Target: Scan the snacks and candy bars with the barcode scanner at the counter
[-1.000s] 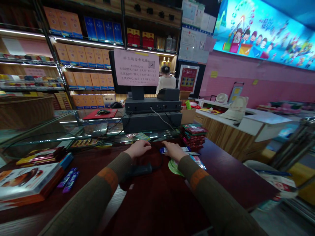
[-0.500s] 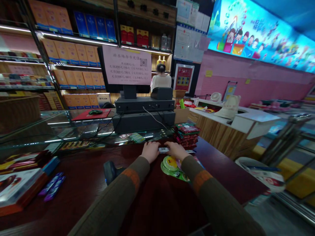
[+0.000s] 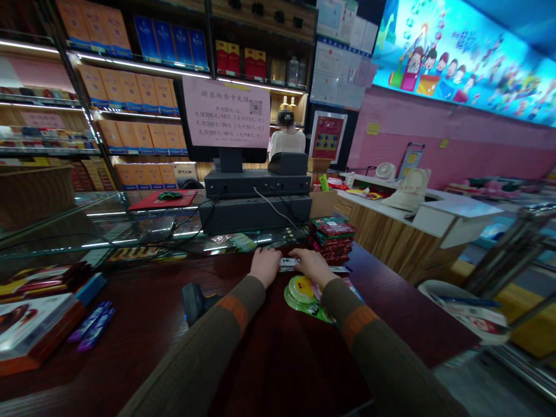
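Dark wood counter (image 3: 269, 370): handheld barcode scanner (image 3: 195, 304), green cartoon mat (image 3: 304, 298), purple packets (image 3: 92, 325), stacked boxes (image 3: 35, 324), red-green packet stack (image 3: 330, 240).

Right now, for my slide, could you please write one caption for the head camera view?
Left hand and right hand flank a small barcoded item on a dark wooden shop counter.

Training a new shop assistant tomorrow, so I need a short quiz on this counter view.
1. True or false: the barcoded packet lies between the left hand and the right hand.
2. Which thing lies on the counter to the left of the left hand?
A. a handheld barcode scanner
B. a cash drawer
C. a coffee mug
3. Fill in the blank: the stack of red and green packets stands beyond the ____ hand.

Key: 1 true; 2 A; 3 right.
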Tool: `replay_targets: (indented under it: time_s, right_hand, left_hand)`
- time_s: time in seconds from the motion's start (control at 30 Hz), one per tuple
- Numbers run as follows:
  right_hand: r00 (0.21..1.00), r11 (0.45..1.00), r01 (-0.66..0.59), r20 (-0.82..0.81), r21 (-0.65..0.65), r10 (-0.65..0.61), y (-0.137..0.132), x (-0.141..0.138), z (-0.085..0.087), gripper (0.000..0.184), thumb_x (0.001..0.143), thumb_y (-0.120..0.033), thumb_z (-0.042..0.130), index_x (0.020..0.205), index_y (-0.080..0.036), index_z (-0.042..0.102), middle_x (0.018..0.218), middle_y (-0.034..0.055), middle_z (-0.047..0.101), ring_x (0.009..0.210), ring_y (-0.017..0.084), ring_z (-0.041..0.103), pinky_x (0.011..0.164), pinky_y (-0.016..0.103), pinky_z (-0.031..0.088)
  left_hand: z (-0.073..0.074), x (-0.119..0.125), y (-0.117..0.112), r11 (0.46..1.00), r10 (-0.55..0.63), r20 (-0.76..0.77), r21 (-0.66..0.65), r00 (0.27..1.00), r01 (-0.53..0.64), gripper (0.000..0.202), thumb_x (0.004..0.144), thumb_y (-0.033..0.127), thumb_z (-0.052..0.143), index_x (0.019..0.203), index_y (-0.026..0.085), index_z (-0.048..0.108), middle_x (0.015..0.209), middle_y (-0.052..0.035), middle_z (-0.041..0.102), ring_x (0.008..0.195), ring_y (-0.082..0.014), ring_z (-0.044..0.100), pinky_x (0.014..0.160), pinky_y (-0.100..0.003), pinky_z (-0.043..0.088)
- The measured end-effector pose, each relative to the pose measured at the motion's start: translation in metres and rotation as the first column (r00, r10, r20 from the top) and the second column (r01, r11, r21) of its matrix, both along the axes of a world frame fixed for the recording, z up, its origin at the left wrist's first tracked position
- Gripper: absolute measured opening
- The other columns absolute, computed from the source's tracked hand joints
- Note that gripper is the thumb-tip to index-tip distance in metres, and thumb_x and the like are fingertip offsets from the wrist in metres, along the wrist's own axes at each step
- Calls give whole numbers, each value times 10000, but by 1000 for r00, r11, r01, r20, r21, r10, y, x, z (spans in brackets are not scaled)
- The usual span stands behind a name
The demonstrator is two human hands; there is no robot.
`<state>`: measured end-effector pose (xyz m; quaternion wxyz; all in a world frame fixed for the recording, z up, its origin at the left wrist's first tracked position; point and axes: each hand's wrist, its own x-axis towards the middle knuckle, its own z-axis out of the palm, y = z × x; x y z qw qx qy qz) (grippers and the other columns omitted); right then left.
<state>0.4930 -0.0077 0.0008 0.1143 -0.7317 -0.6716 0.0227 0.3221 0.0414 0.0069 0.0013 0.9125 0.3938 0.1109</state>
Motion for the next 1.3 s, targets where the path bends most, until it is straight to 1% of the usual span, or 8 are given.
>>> replay_targets:
  time_s: [0.17, 0.33, 0.53, 0.63, 0.77, 0.97, 1.1, 1.3]
  right_hand:
    - [1000, 999, -13, -25, 43, 14, -1, -13, 5, 465, 828, -200, 660, 1282, -299, 637, 1231, 17, 735, 1177, 247, 655, 979, 357, 425]
    - [998, 994, -35, -49, 103, 41, -2, -26, 8, 441, 845, -212, 672, 1277, -293, 636, 1221, 16, 740, 1180, 229, 654, 993, 339, 413]
    - [993, 983, -62, -91, 173, 79, 3, -49, 14, 348, 871, -246, 669, 1215, -294, 673, 1215, -2, 741, 1161, 225, 658, 998, 336, 412]
    - [984, 977, -97, -130, 189, 123, 9, -66, 18, 328, 871, -262, 677, 1197, -294, 686, 1237, -5, 731, 1170, 221, 647, 1010, 335, 416]
    - [966, 957, -122, -189, 264, 176, 16, -95, 17, 288, 874, -247, 668, 1159, -276, 695, 1206, 8, 734, 1132, 215, 653, 998, 332, 438]
    - [939, 938, -133, -264, 320, 223, 24, -135, 3, 260, 876, -205, 644, 1127, -256, 691, 1198, 17, 722, 1147, 209, 638, 1027, 343, 433]
    - [902, 913, -151, -326, 380, 285, 25, -157, -3, 250, 872, -207, 632, 1109, -255, 693, 1202, 23, 715, 1158, 213, 633, 1038, 354, 428]
    - [863, 883, -195, -353, 427, 361, 29, -181, -6, 237, 884, -198, 608, 1103, -253, 681, 1207, 34, 711, 1174, 210, 621, 1019, 354, 433]
  left_hand:
    - [8, -19, 5, 1000, 27, 30, 3, 999, -27, 241, 917, 187, 558, 1105, 206, 709, 1107, -104, 732, 1085, -280, 679, 1052, -459, 397]
    - [14, -48, 10, 998, 57, 59, 12, 997, -58, 256, 900, 173, 589, 1134, 207, 686, 1154, -104, 723, 1117, -279, 667, 1100, -485, 355]
    - [22, -100, 22, 995, 80, 84, 47, 993, -84, 260, 885, 187, 621, 1137, 221, 674, 1196, -87, 709, 1184, -256, 629, 1104, -428, 363]
    - [28, -128, 25, 990, 95, 116, 89, 989, -106, 266, 873, 168, 628, 1127, 217, 687, 1238, -97, 699, 1229, -266, 606, 1099, -416, 378]
    - [33, -162, 26, 987, 135, 177, 64, 975, -148, 278, 866, 152, 626, 1127, 225, 688, 1237, -82, 700, 1194, -250, 629, 1066, -376, 424]
    - [19, -211, 31, 994, 101, 371, 1, 923, -109, 289, 856, 173, 627, 1132, 230, 688, 1249, -71, 653, 1129, -222, 651, 1032, -335, 480]
    - [12, -240, 34, 997, 76, 473, -37, 878, -66, 293, 852, 201, 614, 1132, 229, 697, 1178, -62, 655, 1120, -215, 645, 1047, -354, 482]
    - [-2, -271, 21, 996, 66, 545, 12, 836, -87, 292, 898, 238, 577, 1175, 207, 665, 1158, -68, 661, 1103, -210, 644, 1015, -360, 506]
